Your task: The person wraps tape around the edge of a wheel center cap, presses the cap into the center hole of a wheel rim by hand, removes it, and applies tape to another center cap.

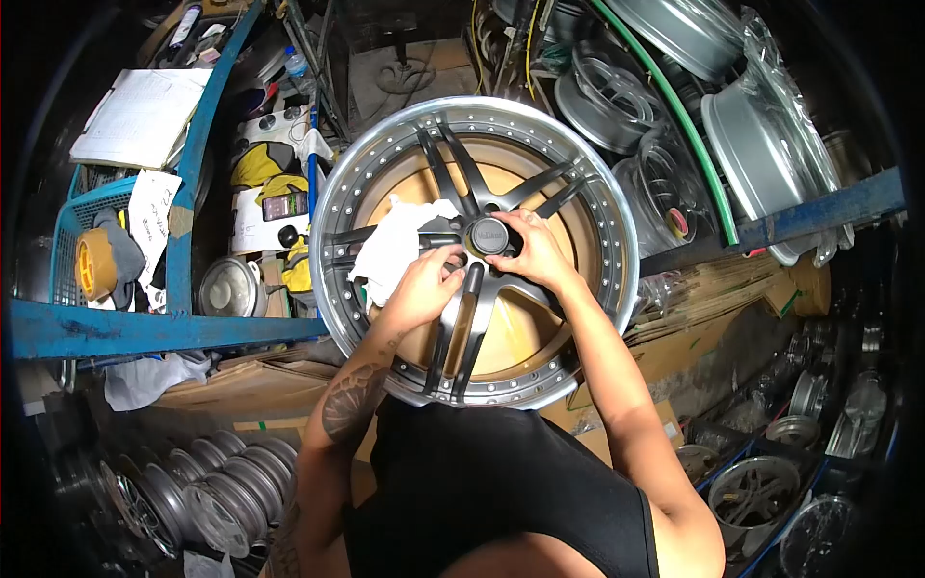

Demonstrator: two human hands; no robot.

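A large grey alloy wheel [621,222] with a polished lip and dark split spokes lies face up before me. At its hub is a round dark centre cap [489,234] with raised lettering. My right hand [536,252] grips the cap's right side, thumb below and fingers above. Just left of the cap is my left hand [426,285], its fingers curled together at the hub; whatever they hold, if anything, is hidden. A crumpled white cloth [393,249] rests on the left spokes, beside and partly behind my left hand.
Blue shelf framing [106,329] runs along the left, with a blue basket [69,236] holding a tape roll [94,262]. A paper pad [140,116] lies above it. More wheels [761,144] crowd the upper right; several rims [226,496] stand at lower left. Flattened cardboard [713,313] lies at right.
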